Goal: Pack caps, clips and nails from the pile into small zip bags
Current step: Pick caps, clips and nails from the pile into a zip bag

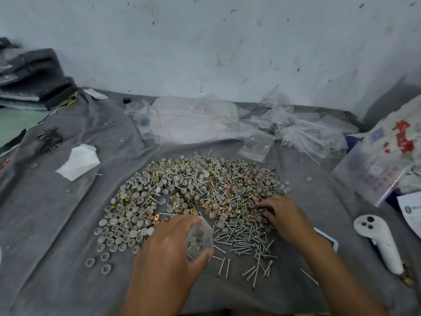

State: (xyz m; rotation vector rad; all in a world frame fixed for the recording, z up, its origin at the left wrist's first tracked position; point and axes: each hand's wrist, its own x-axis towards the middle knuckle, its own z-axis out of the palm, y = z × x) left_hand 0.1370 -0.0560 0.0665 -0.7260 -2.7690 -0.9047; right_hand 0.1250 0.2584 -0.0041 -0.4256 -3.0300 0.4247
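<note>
A wide pile (196, 192) of grey round caps, brass-coloured square clips and steel nails lies on a grey cloth (68, 258). Loose nails (248, 245) are spread at its near right, caps (123, 226) at its near left. My left hand (168, 249) grips a small clear zip bag (200, 238) at the pile's near edge; a few caps show inside it. My right hand (278, 210) has its fingers curled down into the right side of the pile, on caps and clips. What those fingers pinch is hidden.
Empty and filled zip bags (193, 119) lie heaped behind the pile, one small bag (256, 144) closer. A white tissue (78, 161) lies left. At the right are a white controller (378, 240), printed plastic bags (385, 156) and a phone edge (328, 240). A wall stands behind.
</note>
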